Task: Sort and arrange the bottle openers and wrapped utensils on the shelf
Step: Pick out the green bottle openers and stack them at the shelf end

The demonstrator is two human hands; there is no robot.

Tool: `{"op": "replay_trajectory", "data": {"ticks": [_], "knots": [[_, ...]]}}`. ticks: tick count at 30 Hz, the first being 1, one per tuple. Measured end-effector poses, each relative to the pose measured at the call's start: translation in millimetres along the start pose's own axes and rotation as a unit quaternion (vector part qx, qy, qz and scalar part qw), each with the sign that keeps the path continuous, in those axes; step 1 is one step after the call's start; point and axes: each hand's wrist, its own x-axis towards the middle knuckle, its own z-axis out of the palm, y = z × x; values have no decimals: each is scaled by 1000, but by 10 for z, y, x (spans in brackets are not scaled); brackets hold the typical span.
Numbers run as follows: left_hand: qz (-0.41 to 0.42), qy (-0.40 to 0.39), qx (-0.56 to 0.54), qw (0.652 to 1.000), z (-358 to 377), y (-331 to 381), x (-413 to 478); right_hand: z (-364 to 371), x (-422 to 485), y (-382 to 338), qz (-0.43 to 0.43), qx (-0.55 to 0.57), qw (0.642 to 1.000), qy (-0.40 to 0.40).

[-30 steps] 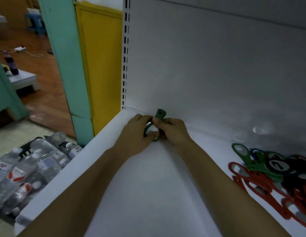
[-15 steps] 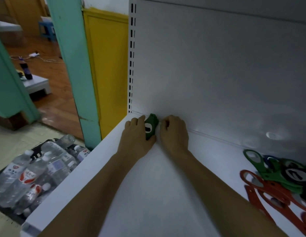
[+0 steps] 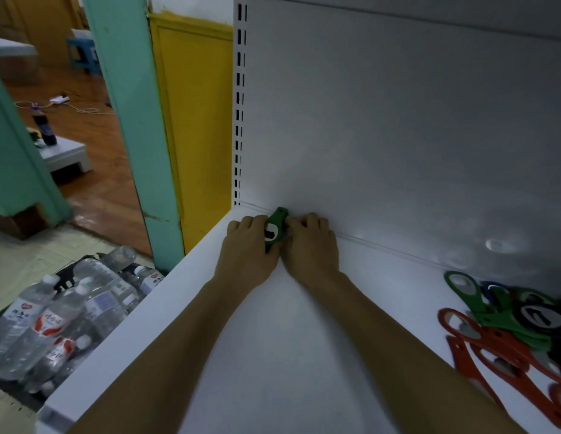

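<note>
A green bottle opener [image 3: 275, 225] stands on edge against the back panel, near the shelf's far left corner. My left hand [image 3: 246, 245] and my right hand [image 3: 312, 242] hold it between them, fingers curled round its sides. Only its top and middle show between the hands. At the right of the white shelf [image 3: 272, 355] lies a loose pile of bottle openers [image 3: 507, 327]: orange ones in front, green, black and blue ones behind. No wrapped utensils are in view.
The shelf's back panel [image 3: 398, 136] rises right behind the hands, with a slotted upright [image 3: 240, 104] at its left end. Beyond the shelf's left edge, shrink-wrapped water bottles [image 3: 63, 317] lie on the floor. A teal post [image 3: 132, 120] stands there.
Both hands carried the green opener left and back along the panel toward the corner. It now stands upright between them instead of tilted in the fingertips.
</note>
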Motion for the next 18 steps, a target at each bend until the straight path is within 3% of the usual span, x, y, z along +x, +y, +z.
{"op": "replay_trajectory", "data": {"ticks": [6, 9, 12, 15, 18], "knots": [[-7, -4, -16, 1000, 26, -33, 41, 14, 41, 35, 4, -4, 999, -33], [-20, -28, -13, 999, 8, -11, 43, -142, 111, 68, -9, 21, 989, -147], [-13, -31, 10, 999, -86, 78, -47, -480, 13, 91, 13, 144, 960, -240], [108, -9, 115, 988, -140, 222, -193, -796, -422, 276, 12, 176, 976, -124], [263, -37, 138, 954, -118, 587, -332, -1024, -995, 583, 28, 183, 982, -26]]}}
